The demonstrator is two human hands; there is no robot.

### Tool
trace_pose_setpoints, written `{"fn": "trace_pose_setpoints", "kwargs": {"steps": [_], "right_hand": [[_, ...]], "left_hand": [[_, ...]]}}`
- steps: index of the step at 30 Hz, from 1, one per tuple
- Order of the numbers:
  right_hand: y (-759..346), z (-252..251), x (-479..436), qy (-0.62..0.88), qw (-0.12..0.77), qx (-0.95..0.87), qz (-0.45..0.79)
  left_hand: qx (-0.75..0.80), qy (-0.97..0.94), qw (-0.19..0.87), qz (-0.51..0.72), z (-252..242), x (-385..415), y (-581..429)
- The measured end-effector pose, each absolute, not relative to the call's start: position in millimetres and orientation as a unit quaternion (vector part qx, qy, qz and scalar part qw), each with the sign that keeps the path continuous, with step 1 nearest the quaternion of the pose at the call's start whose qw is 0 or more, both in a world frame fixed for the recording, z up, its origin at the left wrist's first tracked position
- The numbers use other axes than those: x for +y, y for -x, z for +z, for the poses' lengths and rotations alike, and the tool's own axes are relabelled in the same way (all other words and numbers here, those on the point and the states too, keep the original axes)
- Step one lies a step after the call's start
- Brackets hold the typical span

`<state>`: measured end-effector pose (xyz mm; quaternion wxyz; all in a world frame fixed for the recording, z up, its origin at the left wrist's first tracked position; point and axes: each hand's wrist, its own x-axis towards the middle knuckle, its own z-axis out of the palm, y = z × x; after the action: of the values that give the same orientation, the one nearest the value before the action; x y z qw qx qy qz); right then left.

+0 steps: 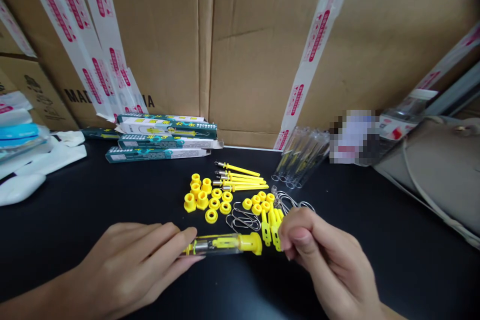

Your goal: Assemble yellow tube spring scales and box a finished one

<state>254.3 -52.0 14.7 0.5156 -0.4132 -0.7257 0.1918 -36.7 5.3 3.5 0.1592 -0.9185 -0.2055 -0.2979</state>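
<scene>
My left hand (150, 257) is closed around a clear tubular spring scale (225, 243), held level with its yellow end cap (253, 243) pointing right. Metal and yellow parts show inside the tube. My right hand (324, 252) is curled with thumb against forefinger; whatever it may pinch is hidden. Just left of those fingertips lie flat yellow tabs (266, 234), partly covered by the hand. Beyond the scale are wire hooks (243, 220), small yellow rings (214, 203), yellow flanged caps (190, 202), small yellow plugs (256, 209) and yellow rods with metal tips (243, 187).
Several clear tubes (300, 157) lie at the back right, near a plastic bottle (401, 122) and a grey bag (435, 175). Printed boxes (161, 154) are stacked at the back left. White plastic packaging (56, 160) sits far left. Large cardboard cartons (255, 75) wall off the back.
</scene>
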Motion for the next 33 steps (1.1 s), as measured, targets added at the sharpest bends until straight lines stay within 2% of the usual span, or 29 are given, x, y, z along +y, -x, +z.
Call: {"fn": "trace_pose_setpoints", "kwargs": {"steps": [6, 10, 13, 21, 25, 29, 31, 33], "right_hand": [[-248, 9, -49, 0.447, 0.518, -0.715, 0.142], [-248, 8, -45, 0.444, 0.433, -0.773, 0.136], [-247, 7, -42, 0.444, 0.412, -0.771, 0.197], [-251, 2, -33, 0.450, 0.494, -0.695, 0.267], [-250, 10, -32, 0.440, 0.519, -0.608, 0.407], [-247, 14, -33, 0.428, 0.505, -0.558, 0.501], [-248, 10, -34, 0.436, 0.500, -0.577, 0.476], [-250, 3, -34, 0.458, 0.497, -0.629, 0.384]], "left_hand": [[-0.202, 0.917, 0.167, -0.302, 9, 4, 34], [-0.209, 0.914, 0.162, -0.308, 10, 2, 33], [-0.210, 0.915, 0.164, -0.303, 9, 1, 33], [-0.248, 0.908, 0.160, -0.298, 16, 4, 29], [-0.274, 0.907, 0.147, -0.284, 22, 7, 28], [-0.275, 0.908, 0.135, -0.285, 25, 8, 28], [-0.272, 0.908, 0.127, -0.292, 25, 8, 29], [-0.272, 0.906, 0.130, -0.296, 25, 9, 28]]}}
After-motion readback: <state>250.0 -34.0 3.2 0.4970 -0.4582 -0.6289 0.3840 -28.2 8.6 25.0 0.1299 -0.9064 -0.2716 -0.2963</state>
